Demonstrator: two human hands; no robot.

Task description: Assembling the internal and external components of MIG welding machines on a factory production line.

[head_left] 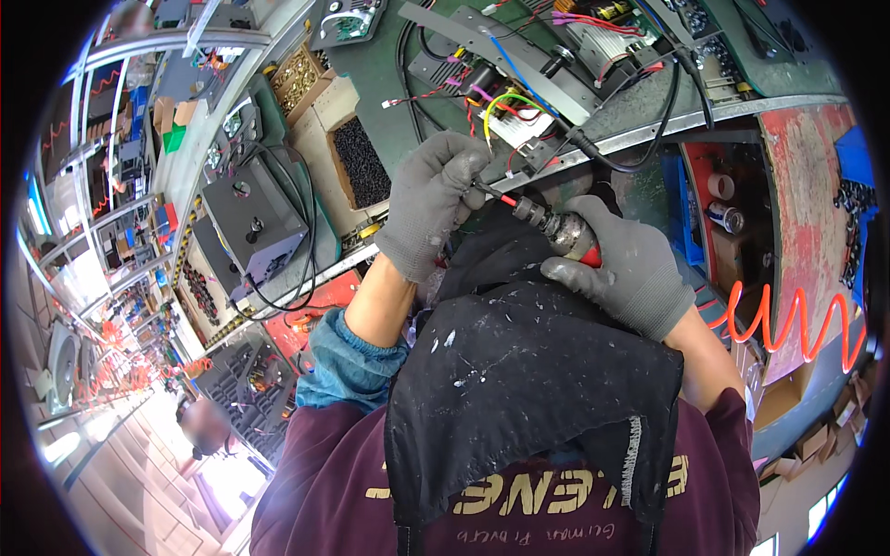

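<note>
By the bench edge [732, 111], the right grip [630, 264] clasps a driver [559, 229]; left grip [428, 202] pinches its tip [493, 192].

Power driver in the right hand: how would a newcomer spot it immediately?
Find the green workbench up top. Below its front edge, the right hand holds the power driver, bit toward the left hand. Red patches distinguish it from the grey gloves and black apron.

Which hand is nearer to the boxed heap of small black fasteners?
Left: the gloved left hand is just right of the small black fasteners; the gloved right hand, gripping the power screwdriver, is farther off to the right.
</note>
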